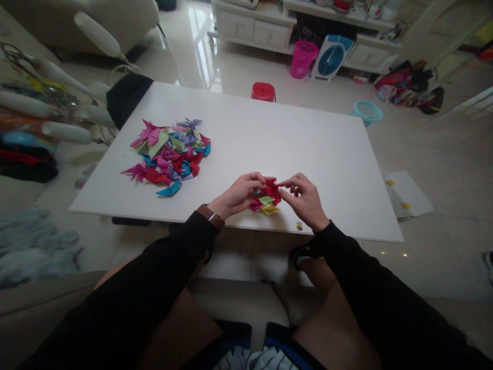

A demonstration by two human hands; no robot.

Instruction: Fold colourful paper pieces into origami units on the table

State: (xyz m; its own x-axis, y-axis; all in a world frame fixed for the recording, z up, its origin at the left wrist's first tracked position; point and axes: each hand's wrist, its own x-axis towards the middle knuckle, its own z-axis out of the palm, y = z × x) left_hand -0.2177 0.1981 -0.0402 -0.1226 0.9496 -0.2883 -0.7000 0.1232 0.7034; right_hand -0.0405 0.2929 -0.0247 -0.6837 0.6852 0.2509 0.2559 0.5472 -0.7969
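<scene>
A red folded-paper piece (271, 188) is held up between my two hands over the white table (292, 149). My left hand (244, 192) grips its left side, fingers closed around it. On the other side, my right hand (302, 198) touches its edge with thumb and index fingertip. Just below lie a few more paper folds, among them a yellow piece (269, 209), a light green piece (266, 199) and a pink piece (255, 205). Farther left is a large heap of folded paper shapes (169, 154) in pink, red, blue, purple and green.
A small cartoon sticker (299, 225) lies near the table's front edge. Beyond the table stand a red stool (263, 91), a pink bin (303, 59), a blue fan (332, 56) and a light blue basket (367, 111). A black chair back (127, 97) touches the left corner.
</scene>
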